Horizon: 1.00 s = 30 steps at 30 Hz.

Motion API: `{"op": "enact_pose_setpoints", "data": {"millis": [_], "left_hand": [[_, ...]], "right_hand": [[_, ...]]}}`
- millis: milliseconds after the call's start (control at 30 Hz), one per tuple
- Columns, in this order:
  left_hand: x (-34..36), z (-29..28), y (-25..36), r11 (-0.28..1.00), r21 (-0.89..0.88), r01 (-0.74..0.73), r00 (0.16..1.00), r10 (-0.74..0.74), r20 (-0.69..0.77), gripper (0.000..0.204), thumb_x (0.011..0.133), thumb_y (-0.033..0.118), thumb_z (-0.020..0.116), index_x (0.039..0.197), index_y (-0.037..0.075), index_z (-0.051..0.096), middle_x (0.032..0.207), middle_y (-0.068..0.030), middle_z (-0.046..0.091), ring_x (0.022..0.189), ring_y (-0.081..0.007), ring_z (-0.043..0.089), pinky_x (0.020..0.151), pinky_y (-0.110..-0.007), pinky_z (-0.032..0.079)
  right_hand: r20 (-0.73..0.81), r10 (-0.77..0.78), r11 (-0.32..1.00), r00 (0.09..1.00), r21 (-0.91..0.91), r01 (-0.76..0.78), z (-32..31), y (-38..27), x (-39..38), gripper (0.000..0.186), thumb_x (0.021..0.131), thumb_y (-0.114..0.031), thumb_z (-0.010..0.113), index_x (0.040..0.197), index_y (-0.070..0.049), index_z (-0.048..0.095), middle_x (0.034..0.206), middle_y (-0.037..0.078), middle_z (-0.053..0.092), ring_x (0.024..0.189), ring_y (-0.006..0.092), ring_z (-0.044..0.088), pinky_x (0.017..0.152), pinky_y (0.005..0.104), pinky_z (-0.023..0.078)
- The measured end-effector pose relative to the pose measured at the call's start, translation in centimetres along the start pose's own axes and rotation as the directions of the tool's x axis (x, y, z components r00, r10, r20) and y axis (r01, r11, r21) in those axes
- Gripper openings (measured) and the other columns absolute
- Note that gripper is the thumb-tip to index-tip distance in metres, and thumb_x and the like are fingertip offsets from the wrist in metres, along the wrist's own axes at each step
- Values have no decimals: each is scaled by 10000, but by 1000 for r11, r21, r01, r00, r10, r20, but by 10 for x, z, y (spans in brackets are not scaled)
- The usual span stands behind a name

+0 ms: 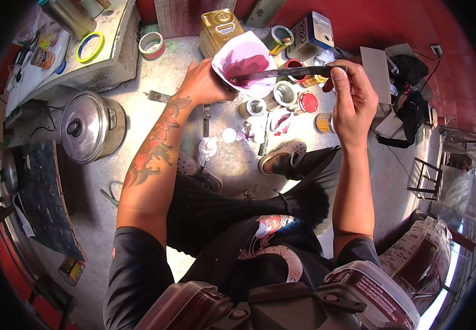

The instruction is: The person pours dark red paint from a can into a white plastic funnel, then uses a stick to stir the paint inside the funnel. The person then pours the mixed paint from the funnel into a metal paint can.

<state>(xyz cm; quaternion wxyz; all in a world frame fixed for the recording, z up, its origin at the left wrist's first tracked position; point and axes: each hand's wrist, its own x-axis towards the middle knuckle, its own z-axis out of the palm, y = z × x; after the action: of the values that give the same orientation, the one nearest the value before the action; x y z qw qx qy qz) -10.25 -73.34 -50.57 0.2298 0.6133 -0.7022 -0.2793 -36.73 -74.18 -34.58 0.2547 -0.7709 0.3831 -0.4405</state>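
- Concrete floor: the largest surface, already spotted with pigment. It lies directly under the white cup, so any spill lands here or on the person's dark trousers.
- Lidded metal pot: sits on the floor well to the left of the cup, apart from the work. Low risk.
- Gold rectangular can: stands just behind the cup, upright, cap on. A backward jerk of the cup could knock it.
- White cup: held above the floor, tilted toward the camera, with a magenta pool inside. Judgement: the tilt brings the liquid toward the lower rim, and more lean would let it run over.
- Left hand: fingers wrapped around the cup's lower left side, gripping it. Wet paint on the outside could loosen that grip.
- Right hand: to the right of the cup, fingers pinched narrow on the far end of the stir stick.
- Stir stick: a long, dark, flat strip, its tip resting in the magenta pool. Judgement: held so far out, it has leverage to tip the cup, and brisk stirring could flick paint.
- About 5 small open tins: clustered on the floor below and right of the cup, some showing red. Drips off the stick could fall into them.
- White rag: on the floor below the cup, near a shoe.
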Motion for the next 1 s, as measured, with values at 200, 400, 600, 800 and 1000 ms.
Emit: {"op": "enact_pose_setpoints", "data": {"millis": [200, 400, 600, 800, 1000], "left_hand": [[0, -4, 3, 999, -20, 33, 999, -32, 24, 690, 617, 459, 794, 1216, 144, 663, 1211, -123, 668, 1188, -338, 588, 1045, -569, 363], [-1, 0, 0, 999, -16, 29, 1000, -29, -2, 708, 616, 463, 795, 1234, 150, 654, 1220, -118, 664, 1209, -336, 575, 1061, -575, 353], [-1, 5, -6, 998, -53, -44, 996, 39, -82, 737, 620, 463, 801, 1267, 153, 632, 1216, -125, 664, 1215, -335, 572, 1084, -596, 332], [-3, 1, 1, 998, -62, -2, 998, -1, -57, 725, 613, 454, 807, 1254, 159, 637, 1216, -116, 665, 1215, -333, 573, 1084, -597, 329], [-2, -5, 5, 999, -32, 38, 999, -38, 13, 704, 610, 451, 806, 1233, 162, 651, 1224, -112, 665, 1214, -326, 575, 1071, -599, 334]], "right_hand": [[24, 9, 1000, 1000, -6, -9, 0, -6, 2, 134, 989, -87, 640, 1014, 43, 661, 804, 37, 645, 688, 83, 601, 632, 244, 501], [49, 19, 1000, 999, 2, -19, 0, -5, -1, 171, 1023, -122, 596, 1061, 34, 655, 858, 26, 621, 713, 67, 547, 621, 206, 391], [-20, -12, 1000, 1000, -8, 11, 4, 0, -1, 116, 976, -76, 653, 1005, 36, 668, 785, 36, 642, 681, 78, 589, 624, 231, 473], [-37, -24, 1000, 999, -1, 24, 2, 5, -2, 124, 979, -85, 651, 1004, 36, 668, 781, 38, 640, 676, 81, 589, 624, 230, 474], [-37, 8, 1000, 999, -3, -8, 1, 0, -3, 120, 983, -83, 646, 1011, 33, 666, 780, 33, 638, 680, 72, 589, 625, 230, 476]]}}
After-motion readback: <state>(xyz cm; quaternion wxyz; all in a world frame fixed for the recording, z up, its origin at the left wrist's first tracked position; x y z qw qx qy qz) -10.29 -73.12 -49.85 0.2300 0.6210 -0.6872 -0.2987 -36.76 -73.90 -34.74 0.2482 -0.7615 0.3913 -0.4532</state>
